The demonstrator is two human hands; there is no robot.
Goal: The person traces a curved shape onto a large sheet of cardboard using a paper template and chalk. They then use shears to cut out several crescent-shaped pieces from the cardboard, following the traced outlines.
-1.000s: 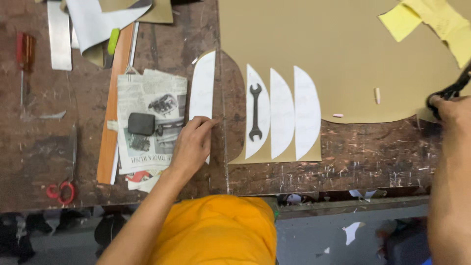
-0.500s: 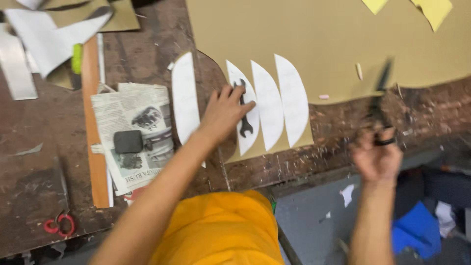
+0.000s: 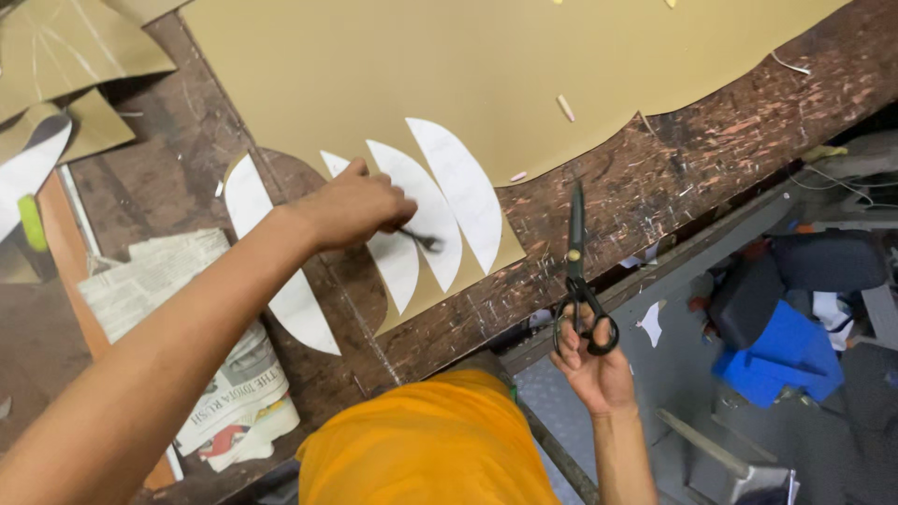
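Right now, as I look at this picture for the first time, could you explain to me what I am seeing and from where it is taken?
A camera on a person's head looks down at their own two bare hands over a scratched wooden workbench. The left hand rests on white crescent-shaped paper patterns, covering most of a small dark tool. The patterns lie on a large tan sheet. The right hand holds black scissors, blades closed, pointing away. A newspaper lies at the left.

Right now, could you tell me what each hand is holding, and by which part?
The right hand holds black scissors by the finger loops. The left hand covers a dark wrench; an actual grip cannot be told.
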